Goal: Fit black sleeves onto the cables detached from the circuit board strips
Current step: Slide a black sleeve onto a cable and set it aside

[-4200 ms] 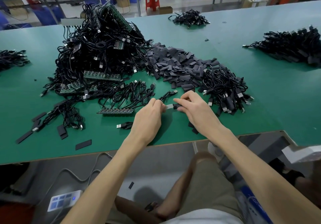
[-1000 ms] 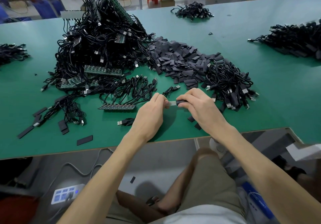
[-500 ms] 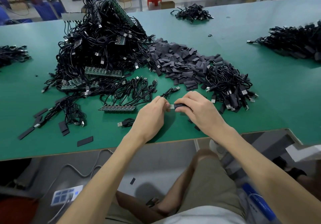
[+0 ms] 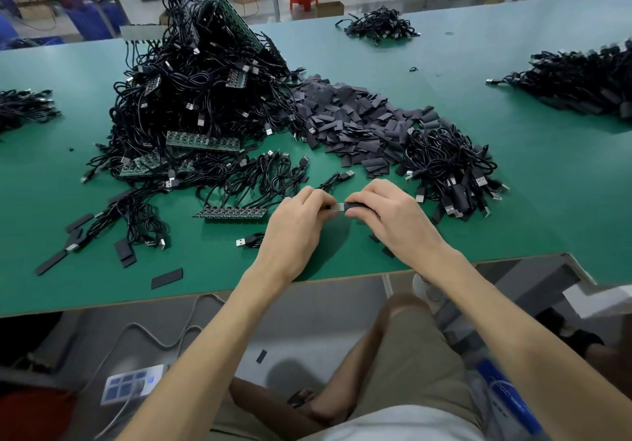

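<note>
Above the near edge of the green surface [image 4: 547, 221], the left hand [image 4: 294, 232] pinches a cable plug [image 4: 338, 207], and the right hand [image 4: 393, 223] grips a black sleeve [image 4: 357, 205] touching the plug's right end.

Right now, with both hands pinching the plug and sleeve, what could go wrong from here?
1. The left hand and right hand pinch the metal plug and black sleeve by fingertips only; the sleeve could slip or go on crooked.
2. The cable behind the left hand runs toward the loose cables; a tug might drag them.
3. A stray sleeve lies near the table edge, a black piece seemingly on the floor; a forearm could sweep more off.
</note>
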{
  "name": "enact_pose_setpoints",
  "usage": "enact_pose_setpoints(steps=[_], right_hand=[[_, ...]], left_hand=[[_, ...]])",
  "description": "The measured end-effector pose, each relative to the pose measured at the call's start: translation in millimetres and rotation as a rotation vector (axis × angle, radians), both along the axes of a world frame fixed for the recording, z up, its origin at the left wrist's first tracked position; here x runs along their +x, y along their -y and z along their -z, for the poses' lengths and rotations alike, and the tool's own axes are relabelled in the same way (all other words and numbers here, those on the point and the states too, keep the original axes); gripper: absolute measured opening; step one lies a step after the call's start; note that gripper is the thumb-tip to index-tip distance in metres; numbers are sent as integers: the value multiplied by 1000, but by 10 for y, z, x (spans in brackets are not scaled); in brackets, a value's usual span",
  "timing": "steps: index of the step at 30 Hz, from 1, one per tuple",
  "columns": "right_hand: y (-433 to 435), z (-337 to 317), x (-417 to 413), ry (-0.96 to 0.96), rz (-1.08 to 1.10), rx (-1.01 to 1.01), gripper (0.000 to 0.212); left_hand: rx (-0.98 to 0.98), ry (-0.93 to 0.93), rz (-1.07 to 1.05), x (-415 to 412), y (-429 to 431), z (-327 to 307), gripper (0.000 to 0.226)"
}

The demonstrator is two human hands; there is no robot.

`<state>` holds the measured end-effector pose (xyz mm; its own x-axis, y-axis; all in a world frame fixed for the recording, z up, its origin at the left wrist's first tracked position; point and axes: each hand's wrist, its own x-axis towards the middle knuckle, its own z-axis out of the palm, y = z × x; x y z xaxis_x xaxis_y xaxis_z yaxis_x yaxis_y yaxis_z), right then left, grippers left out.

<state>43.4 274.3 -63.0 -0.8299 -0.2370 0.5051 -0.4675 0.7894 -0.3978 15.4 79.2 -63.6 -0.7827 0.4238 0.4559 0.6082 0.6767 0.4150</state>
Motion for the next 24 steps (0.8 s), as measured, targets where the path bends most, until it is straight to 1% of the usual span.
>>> enact_pose_setpoints(steps=[3, 5, 13, 18, 21, 24], right_hand=[[-25, 23, -16, 27, -42, 9, 22], [-37, 30, -20, 37, -60, 8, 21], [-12, 31, -21, 20, -19, 27, 22], [-32, 21, -3, 24, -57, 30, 22], [-34, 28, -9, 15, -64, 19, 22], [-20, 42, -20, 4, -36, 7, 22]], left_hand=[[4, -7, 37, -3, 21, 14, 5], [10, 12, 55, -9, 23, 22, 4], [13, -33, 41, 3, 7, 11, 8], [20, -15, 57, 21, 9, 18, 7], [56, -14, 28, 20, 8, 10, 6], [79, -15, -11, 22, 5, 10, 13]])
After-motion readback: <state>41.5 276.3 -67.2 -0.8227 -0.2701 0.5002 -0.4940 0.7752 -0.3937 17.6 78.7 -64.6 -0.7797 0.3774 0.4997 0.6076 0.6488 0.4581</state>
